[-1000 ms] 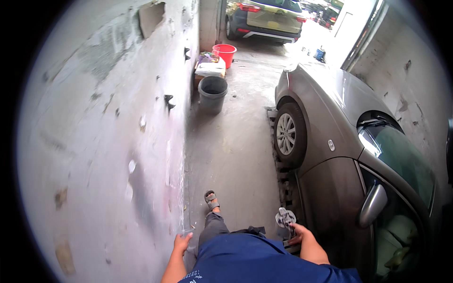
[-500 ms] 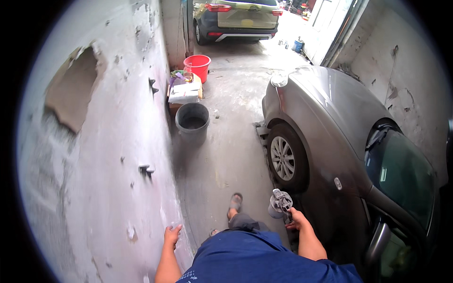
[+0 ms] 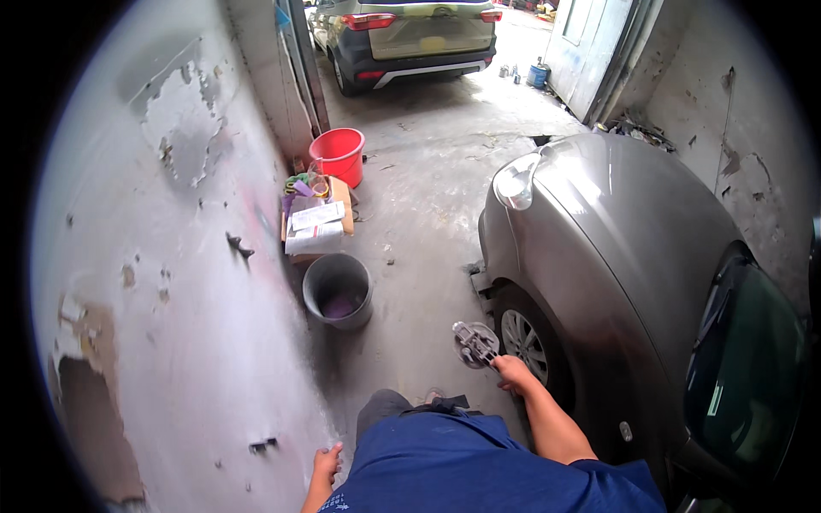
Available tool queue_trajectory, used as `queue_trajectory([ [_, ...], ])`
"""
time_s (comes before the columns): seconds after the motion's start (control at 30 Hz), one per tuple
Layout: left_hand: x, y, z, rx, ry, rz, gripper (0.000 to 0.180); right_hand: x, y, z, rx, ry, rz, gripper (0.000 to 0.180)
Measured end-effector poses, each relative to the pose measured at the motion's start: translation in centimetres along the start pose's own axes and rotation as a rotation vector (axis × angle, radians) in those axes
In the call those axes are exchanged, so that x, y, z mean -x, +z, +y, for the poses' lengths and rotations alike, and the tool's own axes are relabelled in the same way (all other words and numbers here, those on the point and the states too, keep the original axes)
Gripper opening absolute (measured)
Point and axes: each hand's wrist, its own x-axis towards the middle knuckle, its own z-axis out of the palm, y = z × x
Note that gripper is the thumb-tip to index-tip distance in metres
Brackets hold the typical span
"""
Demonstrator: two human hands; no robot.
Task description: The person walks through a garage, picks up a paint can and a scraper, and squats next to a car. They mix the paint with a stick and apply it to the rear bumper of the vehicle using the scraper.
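In my right hand (image 3: 513,374) is a grey metal spray gun (image 3: 476,344) with a round cup under it, the fingers closed round its handle. It hangs ahead of my body, beside the front wheel (image 3: 523,340) of a grey-brown car (image 3: 590,248); paint-like smears cover its top. My left hand (image 3: 327,462) hangs low by the white wall (image 3: 231,342), holding nothing, its fingers loosely bent and partly apart. My own body in a blue shirt hides the floor below.
A dark grey bucket (image 3: 338,291) stands ahead along the left wall, before a box with papers (image 3: 316,224) and a red bucket (image 3: 338,156). Black hooks (image 3: 239,245) stick out of the wall. Beyond the doorway is another car (image 3: 419,43); a blue container (image 3: 538,75) stands right of it.
I have walked forward, so the buckets and box appear nearer. My right hand has carried the spray gun up and leftward in view. My left hand has dropped lower.
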Motion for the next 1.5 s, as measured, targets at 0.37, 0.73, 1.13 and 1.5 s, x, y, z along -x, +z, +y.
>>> queue_trajectory([
  [0.37,-10.0,8.8,29.0,-0.207,0.042,-0.065,0.057,-14.4,-1.2,-25.2,-0.185,-0.137,-0.047,0.042],
  [0.73,-22.2,14.5,60.9,-0.162,0.264,-0.038,0.078,-27.9,-7.5,-44.4,-0.387,-0.188,-0.054,0.032],
  [1.13,-21.2,34.6,83.5,-0.304,0.214,-0.012,0.064,-48.6,-24.9,-60.0,-0.372,-0.155,-0.043,0.032],
  [1.5,-35.4,48.7,103.3,-0.434,0.151,-0.083,0.086,-63.7,-41.1,-71.5,-0.723,-0.089,0.113,0.045],
])
